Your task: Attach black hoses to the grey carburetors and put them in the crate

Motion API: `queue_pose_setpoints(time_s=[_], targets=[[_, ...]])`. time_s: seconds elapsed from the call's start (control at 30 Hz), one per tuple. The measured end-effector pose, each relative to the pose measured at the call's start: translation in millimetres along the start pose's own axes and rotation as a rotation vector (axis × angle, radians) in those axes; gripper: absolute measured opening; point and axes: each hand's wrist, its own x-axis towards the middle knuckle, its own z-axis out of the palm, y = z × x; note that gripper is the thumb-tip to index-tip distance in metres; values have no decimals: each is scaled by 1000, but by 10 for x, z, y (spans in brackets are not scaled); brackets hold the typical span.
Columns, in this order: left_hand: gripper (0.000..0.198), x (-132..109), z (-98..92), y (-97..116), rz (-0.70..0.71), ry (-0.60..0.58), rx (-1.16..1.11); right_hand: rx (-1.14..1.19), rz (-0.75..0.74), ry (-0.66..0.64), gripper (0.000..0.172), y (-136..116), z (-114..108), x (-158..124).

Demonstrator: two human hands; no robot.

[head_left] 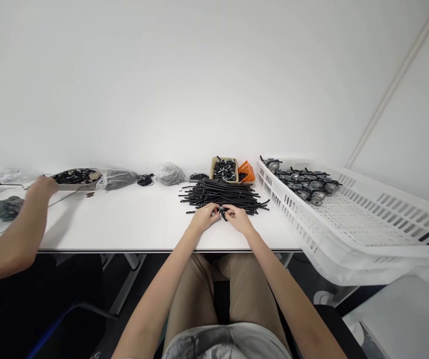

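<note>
My left hand [205, 217] and my right hand [238, 218] meet on the white table [132, 224], just in front of a pile of black tubes [224, 196]. Both hands are closed in a pinch on a small black part [222, 213] between them; I cannot make out its shape. Behind the pile stands a small tan box of black rings [224, 170] with an orange scoop [246, 171] beside it.
A large white slotted crate [364, 219] on the right holds several grey assembled parts [304, 182]. Clear bags of small parts [169, 174] and a dark tray [76, 177] line the back. A co-worker's arm [16, 234] reaches over the table at the left.
</note>
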Motion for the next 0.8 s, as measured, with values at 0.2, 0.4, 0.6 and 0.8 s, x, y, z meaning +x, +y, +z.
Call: queue_pose_setpoints(time_s=[0.2,0.4,0.6,0.8], targets=[[24,-8,5,32,19,9,81,-5,-45,65,31,34,13,24],[26,-14,15,30,31,35,115,-11,-139,116,26,40,-11,26],[26,-11,9,10,50,58,89,52,-54,54,28,11,-30,9],[26,-7,12,-3,52,48,76,59,-46,70,25,-7,-34,4]])
